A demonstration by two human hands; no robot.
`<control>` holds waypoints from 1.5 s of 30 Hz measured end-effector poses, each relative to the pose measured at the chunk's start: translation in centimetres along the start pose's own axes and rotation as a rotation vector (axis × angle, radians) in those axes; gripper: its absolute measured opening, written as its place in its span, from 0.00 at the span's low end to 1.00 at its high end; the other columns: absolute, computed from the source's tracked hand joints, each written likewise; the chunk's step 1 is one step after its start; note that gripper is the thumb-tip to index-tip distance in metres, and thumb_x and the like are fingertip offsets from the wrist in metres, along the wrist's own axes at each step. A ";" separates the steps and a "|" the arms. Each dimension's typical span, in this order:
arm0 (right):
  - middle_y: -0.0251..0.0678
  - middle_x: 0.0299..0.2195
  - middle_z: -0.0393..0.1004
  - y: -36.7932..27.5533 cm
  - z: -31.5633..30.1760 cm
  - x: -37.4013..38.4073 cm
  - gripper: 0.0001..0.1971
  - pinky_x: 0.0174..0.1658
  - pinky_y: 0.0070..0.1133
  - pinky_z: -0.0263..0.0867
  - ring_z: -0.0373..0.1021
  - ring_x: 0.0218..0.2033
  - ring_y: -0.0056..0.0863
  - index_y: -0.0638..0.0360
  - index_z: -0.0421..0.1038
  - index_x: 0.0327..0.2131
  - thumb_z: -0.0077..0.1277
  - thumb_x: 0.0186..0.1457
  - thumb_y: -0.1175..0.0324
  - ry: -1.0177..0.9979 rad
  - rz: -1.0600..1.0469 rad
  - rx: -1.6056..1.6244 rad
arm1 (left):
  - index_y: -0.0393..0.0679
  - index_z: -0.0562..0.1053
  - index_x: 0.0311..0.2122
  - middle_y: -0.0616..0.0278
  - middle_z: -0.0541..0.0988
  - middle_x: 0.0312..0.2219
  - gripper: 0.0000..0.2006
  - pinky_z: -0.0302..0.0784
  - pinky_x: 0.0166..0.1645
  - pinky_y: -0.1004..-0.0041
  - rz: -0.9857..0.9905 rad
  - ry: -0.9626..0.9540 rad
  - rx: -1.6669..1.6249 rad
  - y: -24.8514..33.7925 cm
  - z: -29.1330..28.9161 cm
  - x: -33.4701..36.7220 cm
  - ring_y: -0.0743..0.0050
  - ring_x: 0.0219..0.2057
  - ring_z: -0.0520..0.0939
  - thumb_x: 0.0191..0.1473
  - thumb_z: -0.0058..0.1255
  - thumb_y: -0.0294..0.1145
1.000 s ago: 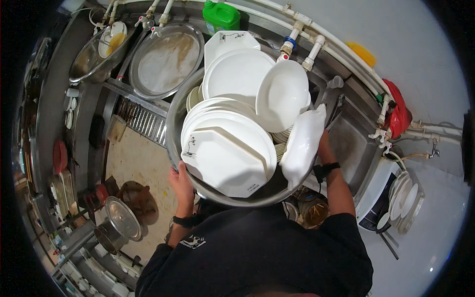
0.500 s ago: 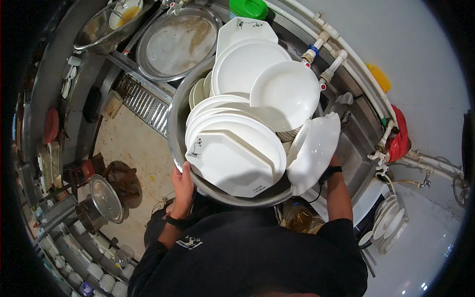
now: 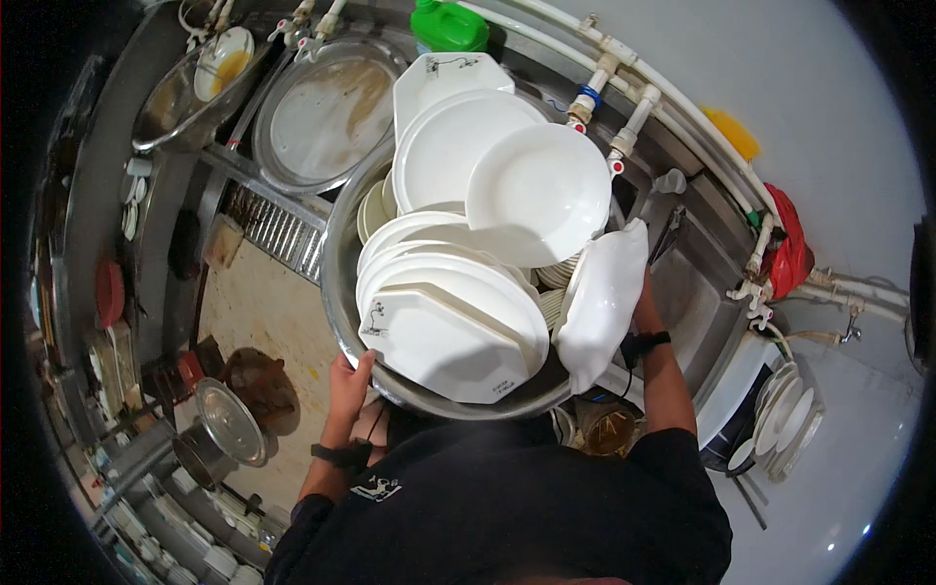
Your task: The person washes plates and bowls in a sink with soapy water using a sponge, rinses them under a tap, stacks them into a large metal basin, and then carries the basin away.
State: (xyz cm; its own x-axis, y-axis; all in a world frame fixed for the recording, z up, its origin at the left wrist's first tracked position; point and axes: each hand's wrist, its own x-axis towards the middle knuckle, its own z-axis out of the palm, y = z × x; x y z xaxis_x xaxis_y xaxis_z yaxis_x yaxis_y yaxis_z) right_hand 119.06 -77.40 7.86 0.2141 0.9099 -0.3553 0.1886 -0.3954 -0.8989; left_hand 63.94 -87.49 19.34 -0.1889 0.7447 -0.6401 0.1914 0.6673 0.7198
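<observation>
A large round metal basin point(image 3: 336, 302) in front of my body is heaped with white dishes. My left hand point(image 3: 348, 387) grips its near-left rim, thumb on top and fingers below. Toward the front leans an octagonal white plate point(image 3: 444, 346) with a small dark drawing, against several round plates. Farther back lie a round white dish point(image 3: 539, 195), a large round plate point(image 3: 439, 146) and another octagonal plate point(image 3: 448, 76). A wavy-edged white bowl point(image 3: 603, 307) stands tilted at the right side. Behind it my right hand point(image 3: 647, 310) is at the basin's right, its fingers hidden.
A sink point(image 3: 697, 297) lies to the right below white pipes point(image 3: 673, 107) with taps. Behind left are a large round pan point(image 3: 336, 117) and a metal bowl point(image 3: 161, 122). A green jug point(image 3: 448, 27) stands at the back. Stacked plates point(image 3: 785, 419) sit at the right.
The view has shifted slightly, and the basin with its dishes appears a little lower and farther left. My left hand keeps its hold on the rim; the right stays behind the wavy-edged bowl.
</observation>
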 end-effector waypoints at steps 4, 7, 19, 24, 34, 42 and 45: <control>0.49 0.39 0.78 2.8 -0.7 1.4 0.17 0.41 0.30 0.68 0.74 0.39 0.32 0.71 0.71 0.43 0.50 0.58 0.64 -0.014 0.026 -0.246 | 0.35 0.77 0.38 0.66 0.80 0.28 0.11 0.76 0.32 0.77 0.047 -0.257 0.081 1.0 -2.7 1.5 0.81 0.28 0.78 0.57 0.56 0.33; 0.49 0.38 0.77 -0.6 0.3 0.5 0.17 0.42 0.30 0.68 0.73 0.40 0.33 0.72 0.71 0.42 0.51 0.57 0.65 -0.063 0.034 -0.400 | 0.36 0.68 0.54 0.63 0.78 0.41 0.24 0.77 0.40 0.69 -0.018 -0.487 0.054 2.8 -7.6 6.5 0.76 0.37 0.78 0.60 0.51 0.43; 0.52 0.39 0.77 1.2 0.0 -1.5 0.17 0.44 0.34 0.68 0.74 0.38 0.42 0.71 0.71 0.44 0.53 0.53 0.68 0.080 0.176 -0.191 | 0.31 0.69 0.32 0.32 0.75 0.31 0.22 0.70 0.41 0.56 0.613 -0.239 0.858 20.8 5.1 33.1 0.36 0.35 0.75 0.61 0.41 0.46; 0.53 0.38 0.76 -5.1 2.9 -1.1 0.21 0.45 0.35 0.67 0.73 0.39 0.44 0.71 0.70 0.45 0.53 0.51 0.64 -0.018 0.079 -0.351 | 0.31 0.68 0.30 0.33 0.72 0.26 0.22 0.68 0.37 0.56 0.625 -0.134 0.787 17.0 0.5 34.3 0.38 0.29 0.73 0.61 0.42 0.45; 0.52 0.38 0.75 -4.0 4.0 1.2 0.24 0.46 0.34 0.67 0.73 0.39 0.45 0.72 0.69 0.45 0.55 0.46 0.64 -0.042 0.065 -0.472 | 0.30 0.65 0.27 0.49 0.66 0.18 0.20 0.64 0.30 0.62 0.566 -0.071 0.658 14.5 -3.0 32.5 0.69 0.23 0.62 0.62 0.43 0.40; 0.51 0.36 0.74 -7.2 4.9 0.7 0.23 0.44 0.34 0.67 0.72 0.37 0.42 0.71 0.69 0.43 0.55 0.46 0.63 -0.031 0.105 -0.370 | 0.29 0.65 0.26 0.55 0.67 0.17 0.19 0.64 0.28 0.67 0.542 -0.048 0.618 14.3 -3.7 29.2 0.78 0.24 0.63 0.62 0.44 0.38; 0.49 0.33 0.74 -6.5 4.7 1.0 0.21 0.42 0.34 0.66 0.72 0.36 0.41 0.70 0.69 0.41 0.55 0.46 0.64 -0.054 0.084 -0.416 | 0.28 0.67 0.27 0.57 0.69 0.18 0.19 0.65 0.29 0.69 0.545 -0.051 0.572 14.1 -3.8 29.0 0.80 0.25 0.64 0.62 0.43 0.37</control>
State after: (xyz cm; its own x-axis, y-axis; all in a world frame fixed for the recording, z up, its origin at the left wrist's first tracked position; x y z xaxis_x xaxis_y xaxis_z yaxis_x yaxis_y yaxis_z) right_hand 113.59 -73.32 12.17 0.1966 0.8735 -0.4454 0.5459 -0.4748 -0.6903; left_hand 57.51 -56.57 11.93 0.1158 0.9590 -0.2585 0.7124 0.1011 0.6944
